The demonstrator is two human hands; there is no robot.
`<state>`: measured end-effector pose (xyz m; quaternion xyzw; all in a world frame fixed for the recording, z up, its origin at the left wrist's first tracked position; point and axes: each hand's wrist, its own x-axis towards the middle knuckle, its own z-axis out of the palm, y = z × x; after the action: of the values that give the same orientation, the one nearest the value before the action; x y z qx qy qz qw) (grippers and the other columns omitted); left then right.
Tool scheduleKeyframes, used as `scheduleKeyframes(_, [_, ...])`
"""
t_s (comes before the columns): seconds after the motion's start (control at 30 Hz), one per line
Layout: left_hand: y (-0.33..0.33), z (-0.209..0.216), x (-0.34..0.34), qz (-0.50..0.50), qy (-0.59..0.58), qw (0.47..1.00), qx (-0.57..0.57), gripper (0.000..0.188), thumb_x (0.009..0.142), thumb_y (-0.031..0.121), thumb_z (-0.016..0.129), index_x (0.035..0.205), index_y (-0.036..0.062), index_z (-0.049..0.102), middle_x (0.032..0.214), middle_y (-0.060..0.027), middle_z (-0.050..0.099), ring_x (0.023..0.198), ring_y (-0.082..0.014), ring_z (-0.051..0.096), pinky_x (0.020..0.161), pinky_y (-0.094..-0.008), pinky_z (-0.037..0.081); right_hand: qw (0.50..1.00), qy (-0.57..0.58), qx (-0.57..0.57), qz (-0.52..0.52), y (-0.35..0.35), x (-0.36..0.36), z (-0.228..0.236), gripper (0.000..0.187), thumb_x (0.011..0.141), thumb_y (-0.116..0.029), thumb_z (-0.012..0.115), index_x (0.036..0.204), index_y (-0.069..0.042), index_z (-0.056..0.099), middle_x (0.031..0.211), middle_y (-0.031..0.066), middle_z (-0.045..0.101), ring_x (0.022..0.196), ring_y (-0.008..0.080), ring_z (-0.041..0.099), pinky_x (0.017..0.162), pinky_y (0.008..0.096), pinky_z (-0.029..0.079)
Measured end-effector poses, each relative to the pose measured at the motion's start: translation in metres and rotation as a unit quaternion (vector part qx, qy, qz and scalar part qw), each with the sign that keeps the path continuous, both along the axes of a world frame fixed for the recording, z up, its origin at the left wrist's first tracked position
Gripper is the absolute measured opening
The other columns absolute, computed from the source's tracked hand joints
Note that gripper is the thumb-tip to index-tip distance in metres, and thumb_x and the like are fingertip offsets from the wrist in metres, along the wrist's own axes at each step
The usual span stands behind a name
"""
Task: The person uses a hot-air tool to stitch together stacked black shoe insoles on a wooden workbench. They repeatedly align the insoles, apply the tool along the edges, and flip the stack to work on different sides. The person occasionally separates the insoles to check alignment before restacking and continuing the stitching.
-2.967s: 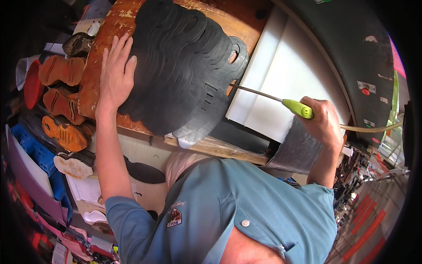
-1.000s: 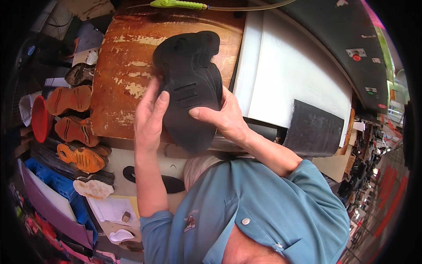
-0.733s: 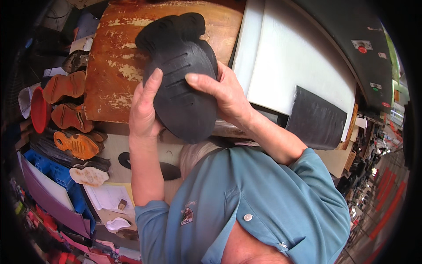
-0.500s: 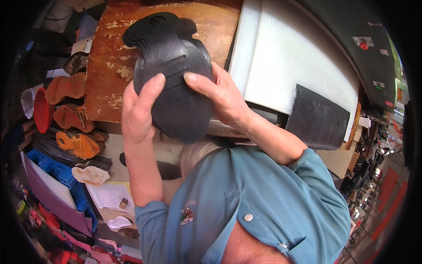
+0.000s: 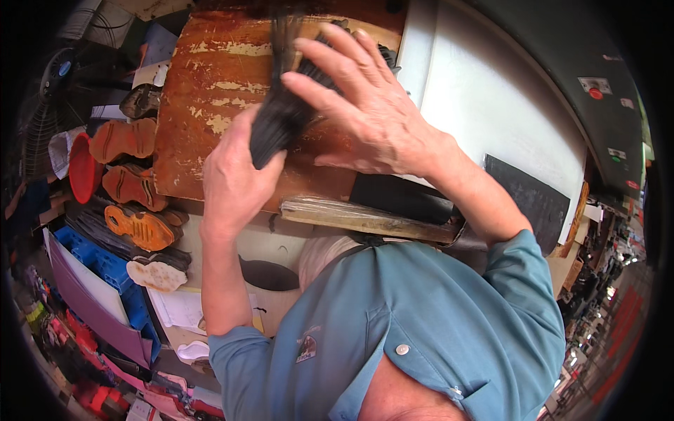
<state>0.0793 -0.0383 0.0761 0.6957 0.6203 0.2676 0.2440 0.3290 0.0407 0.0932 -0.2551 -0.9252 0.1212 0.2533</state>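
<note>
A stack of thin black sole-shaped sheets (image 5: pixel 279 126) is tipped edge-on above a worn brown wooden board (image 5: pixel 203 119). My left hand (image 5: pixel 235 168) is closed round its near end, with the thumb on the right side. On the stack's right, my right hand (image 5: pixel 382 123) has its fingers spread and stretched out and its thumb apart. Its fingertips overlap the far part of the stack; whether they touch it I cannot tell. The far end of the sheets is smeared by motion and partly behind the right fingers.
Left of the board lie stacked reddish-brown soles (image 5: pixel 126 139), orange soles (image 5: pixel 140 228) and a fluffy white one (image 5: pixel 158 272). A blue crate (image 5: pixel 88 256) stands lower left. Near the board's front edge is a film-wrapped bar (image 5: pixel 365 217). A white board (image 5: pixel 491 91) and black sheet (image 5: pixel 530 193) lie right.
The stack has turned from broad face up to edge-on. My right hand has let go with its thumb and opened out, while my left hand keeps its grip.
</note>
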Motion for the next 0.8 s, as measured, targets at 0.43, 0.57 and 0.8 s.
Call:
scheduleKeyframes(0.43, [-0.009, 0.024, -0.021, -0.035, 0.055, 0.990, 0.123, 0.059, 0.078, 0.016, 0.093, 0.130, 0.0068, 0.068, 0.112, -0.0168, 0.074, 0.099, -0.0406, 0.073, 0.087, -0.0479, 0.059, 0.985, -0.143, -0.070, 0.064, 0.023, -0.038, 0.002, 0.044, 0.079, -0.019, 0.087, 0.111, -0.002, 0.062, 0.091, 0.0168, 0.071, 0.087, 0.0405, 0.073, 0.075, 0.0493, 0.058])
scheduleKeyframes(0.57, [-0.008, -0.008, -0.038, 0.015, 0.004, 1.000, 0.008, 0.071, 0.074, 0.021, 0.098, 0.136, 0.0072, 0.066, 0.118, -0.0162, 0.074, 0.108, -0.0396, 0.071, 0.096, -0.0472, 0.057, 0.985, -0.144, -0.077, 0.057, 0.023, -0.055, -0.010, 0.040, 0.079, -0.018, 0.085, 0.107, -0.001, 0.062, 0.077, 0.0183, 0.072, 0.076, 0.0388, 0.075, 0.069, 0.0476, 0.059])
scheduleKeyframes(0.8, [-0.045, -0.020, -0.048, 0.332, -0.528, 0.776, 0.095, 0.072, 0.104, 0.039, 0.075, 0.161, 0.0056, 0.046, 0.150, -0.0101, 0.063, 0.138, -0.0292, 0.059, 0.122, -0.0459, 0.044, 0.966, -0.125, -0.227, -0.004, 0.000, -0.041, 0.019, 0.044, 0.084, -0.022, 0.088, 0.106, 0.001, 0.058, 0.073, 0.0219, 0.070, 0.073, 0.0439, 0.073, 0.067, 0.0520, 0.059])
